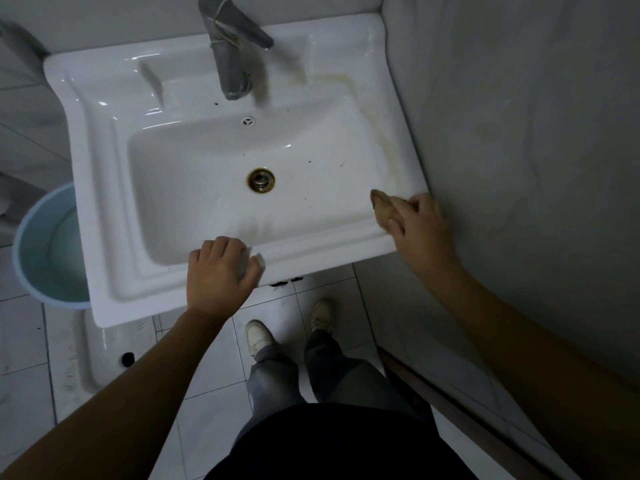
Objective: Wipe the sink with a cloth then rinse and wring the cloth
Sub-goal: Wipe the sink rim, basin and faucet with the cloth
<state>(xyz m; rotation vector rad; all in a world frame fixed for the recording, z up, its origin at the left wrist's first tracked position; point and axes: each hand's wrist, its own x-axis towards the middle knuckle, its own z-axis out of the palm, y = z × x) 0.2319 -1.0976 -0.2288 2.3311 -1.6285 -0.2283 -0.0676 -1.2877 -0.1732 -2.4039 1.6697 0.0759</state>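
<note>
Wiping stage, judged early. White ceramic sink (104, 168), with all positions taken from its brass-ringed drain (260, 180). A yellow-brown stain (377, 123) runs along the ledge to the right of the drain and beyond it, and dark specks dot the bowl around the drain, so most of the surface appears not yet wiped. The faucet (232, 50), straight beyond the drain, shows no running water, and rinsing and wringing look not yet begun. The tan cloth (381, 206) is bunched into a wad on the rim well to the right of the drain and a little nearer the person, close to the near end of the stain. The right hand (420, 223) covers the cloth from the near side with fingers and thumb curled round it, and only the far tip of the wad pokes out past the fingertips toward the drain. The left hand (218, 271) rests on the front rim, nearer than the drain and slightly to its left, fingers loosely bent at the bowl's inner edge — no cloth in it. A pale blue bucket (45, 244) stands on the floor far to the left of the drain, partly under the rim.
</note>
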